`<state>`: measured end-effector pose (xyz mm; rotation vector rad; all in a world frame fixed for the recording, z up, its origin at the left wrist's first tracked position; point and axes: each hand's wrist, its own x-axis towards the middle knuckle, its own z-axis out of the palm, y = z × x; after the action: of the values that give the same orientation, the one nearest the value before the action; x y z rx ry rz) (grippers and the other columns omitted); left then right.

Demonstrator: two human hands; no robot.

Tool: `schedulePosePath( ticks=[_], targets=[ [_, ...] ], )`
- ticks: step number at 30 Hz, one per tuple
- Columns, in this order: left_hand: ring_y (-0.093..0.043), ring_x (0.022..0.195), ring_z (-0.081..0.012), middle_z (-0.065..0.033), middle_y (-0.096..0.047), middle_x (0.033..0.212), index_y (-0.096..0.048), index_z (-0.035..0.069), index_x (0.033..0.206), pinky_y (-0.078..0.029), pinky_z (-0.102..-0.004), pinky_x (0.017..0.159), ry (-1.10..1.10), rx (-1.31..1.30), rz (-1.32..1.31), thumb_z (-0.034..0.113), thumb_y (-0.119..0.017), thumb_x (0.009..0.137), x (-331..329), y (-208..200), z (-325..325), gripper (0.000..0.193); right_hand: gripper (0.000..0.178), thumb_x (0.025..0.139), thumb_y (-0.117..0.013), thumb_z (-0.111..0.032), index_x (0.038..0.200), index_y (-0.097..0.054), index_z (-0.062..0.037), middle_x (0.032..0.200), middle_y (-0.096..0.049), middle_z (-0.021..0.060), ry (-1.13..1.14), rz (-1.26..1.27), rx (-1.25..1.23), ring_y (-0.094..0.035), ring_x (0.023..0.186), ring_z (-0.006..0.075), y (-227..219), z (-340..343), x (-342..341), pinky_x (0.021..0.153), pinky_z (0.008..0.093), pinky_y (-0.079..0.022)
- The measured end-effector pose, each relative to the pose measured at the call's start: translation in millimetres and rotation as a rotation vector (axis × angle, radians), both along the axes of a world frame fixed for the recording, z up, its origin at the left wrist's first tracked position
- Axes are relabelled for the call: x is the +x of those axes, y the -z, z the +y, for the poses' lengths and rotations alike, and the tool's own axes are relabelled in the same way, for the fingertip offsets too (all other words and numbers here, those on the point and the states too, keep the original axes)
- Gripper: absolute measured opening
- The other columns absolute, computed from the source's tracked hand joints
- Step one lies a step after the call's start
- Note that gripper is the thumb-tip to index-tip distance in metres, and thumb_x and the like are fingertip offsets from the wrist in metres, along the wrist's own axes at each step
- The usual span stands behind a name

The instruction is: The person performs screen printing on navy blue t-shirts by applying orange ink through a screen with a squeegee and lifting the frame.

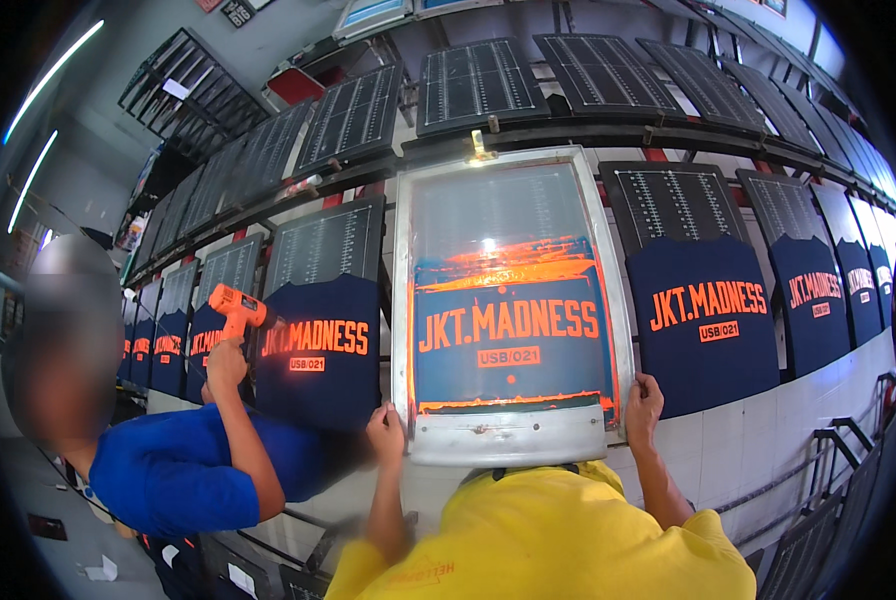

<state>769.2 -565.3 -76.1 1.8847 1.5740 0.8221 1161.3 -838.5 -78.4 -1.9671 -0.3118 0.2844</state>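
Between left hand (386,434) and right hand (645,402): we're holding framed screen (506,300), fingers of both curled on its sides.

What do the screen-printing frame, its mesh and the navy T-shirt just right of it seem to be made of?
Screen-printing frame: probably metal, perhaps aluminium; silvery-grey rails with a dull sheen.
Mesh: apparently fine synthetic fabric; thin, see-through, with a bright reflection.
Navy T-shirt: looks like cotton knit; matte, though its texture is too small to confirm.
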Motion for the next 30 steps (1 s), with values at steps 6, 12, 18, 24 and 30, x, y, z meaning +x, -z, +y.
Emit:
schedulePosePath(
  ticks=[6, 12, 18, 24, 30],
  targets=[
    [-0.07, 0.092, -0.0318, -0.0187, -0.072, 0.101, -0.069, -0.004, 0.105, -0.052, -0.0348, 0.081, -0.034, -0.062, -0.005, 0.02, -0.057, 0.096, -5, 5, 1, 0.029, 0.015, 0.094, -0.053, -0.001, 0.104, -0.064, 0.0054, 0.084, -0.063, 0.0038, 0.0, 0.045, 0.061, -0.056, 0.077, 0.0088, -10, 1, -2, 0.072, 0.0247, -0.047],
    [-0.053, 0.066, -0.0091, -0.0055, -0.064, 0.072, -0.067, -0.011, 0.094, -0.043, -0.028, 0.061, -0.044, -0.097, -0.06, 0.022, -0.057, 0.098, -5, 6, 3, 0.034, 0.015, 0.094, -0.052, -0.001, 0.103, -0.062, 0.0051, 0.084, -0.062, 0.0045, -0.017, 0.033, 0.068, -0.056, 0.078, 0.0098, -13, 4, -4, 0.071, 0.0258, -0.047],
    [-0.048, 0.056, -0.0094, -0.0015, -0.059, 0.064, -0.068, -0.005, 0.087, -0.039, -0.0292, 0.053, -0.074, -0.234, -0.186, 0.022, -0.06, 0.097, -4, 3, 11, 0.03, 0.016, 0.093, -0.053, -0.003, 0.105, -0.06, 0.0041, 0.086, -0.066, 0.0119, -0.028, -0.069, -0.008, -0.062, 0.079, 0.0157, -4, 6, 2, 0.073, 0.0314, -0.049],
    [-0.046, 0.058, -0.0059, 0.0029, -0.056, 0.066, -0.067, -0.005, 0.085, -0.035, -0.0258, 0.053, -0.075, -0.276, -0.252, 0.021, -0.062, 0.096, 3, -16, 9, 0.029, 0.017, 0.094, -0.053, -0.006, 0.104, -0.061, 0.004, 0.082, -0.063, 0.0097, 0.015, -0.01, -0.038, -0.058, 0.075, 0.0147, 2, 9, 5, 0.071, 0.03, -0.048],
    [-0.053, 0.071, -0.0099, -0.0026, -0.065, 0.078, -0.069, -0.01, 0.095, -0.043, -0.0277, 0.066, -0.056, -0.308, -0.207, 0.022, -0.061, 0.097, -2, -20, 11, 0.033, 0.03, 0.095, -0.052, -0.022, 0.101, -0.066, 0.0036, 0.085, -0.068, 0.0173, 0.039, -0.011, -0.134, -0.064, 0.078, 0.0257, -1, 9, 2, 0.074, 0.038, -0.049]
  ],
)
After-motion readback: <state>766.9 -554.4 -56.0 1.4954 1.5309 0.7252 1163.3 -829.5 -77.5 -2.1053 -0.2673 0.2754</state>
